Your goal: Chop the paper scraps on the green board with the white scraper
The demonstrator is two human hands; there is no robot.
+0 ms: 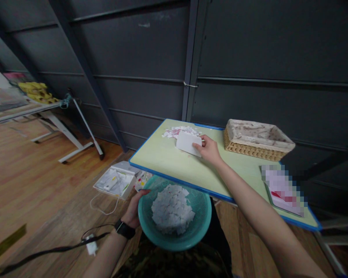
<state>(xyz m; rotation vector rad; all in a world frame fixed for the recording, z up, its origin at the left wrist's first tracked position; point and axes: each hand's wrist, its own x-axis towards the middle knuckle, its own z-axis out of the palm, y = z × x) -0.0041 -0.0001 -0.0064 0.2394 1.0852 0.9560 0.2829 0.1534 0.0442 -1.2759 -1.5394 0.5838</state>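
Loosely, ragged paper scraps (pixel 172 210) lie in a round mesh basket (pixel 175 244).

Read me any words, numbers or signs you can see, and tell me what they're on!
None can be read.
Pinkish flat thing on the table: blurred into squares.
Paper scraps in the green basket: any print is too small.
White card in the right hand: looks blank.
Watch: screen looks dark.

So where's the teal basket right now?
In the head view, the teal basket is at lower centre, beside the near edge of the table, with the left hand gripping its left side.
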